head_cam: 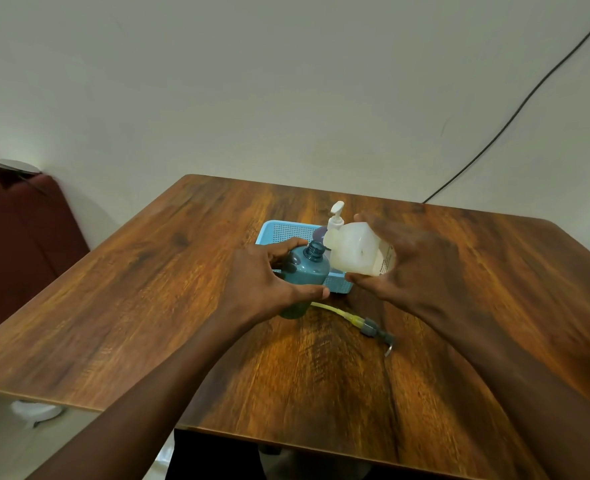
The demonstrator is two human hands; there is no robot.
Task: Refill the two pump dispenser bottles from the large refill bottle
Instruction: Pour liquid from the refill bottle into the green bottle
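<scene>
A teal dispenser bottle (305, 275) stands on the wooden table (148, 289) with its neck open and no pump on it. My left hand (262, 282) grips its body. My right hand (407, 268) holds the large translucent white refill bottle (355, 251), tipped over with its base toward me and its mouth pointing down toward the teal bottle's neck. The teal bottle's pump (373, 329), with a yellowish tube, lies on the table in front. A second dispenser (323, 233), purple with a white pump, stands in the blue basket (286, 232) behind.
A black cable (515, 109) runs down the wall at the right to the table's far edge. A dark red seat (20, 244) stands left of the table. A white object (37, 412) lies on the floor below the table's left edge.
</scene>
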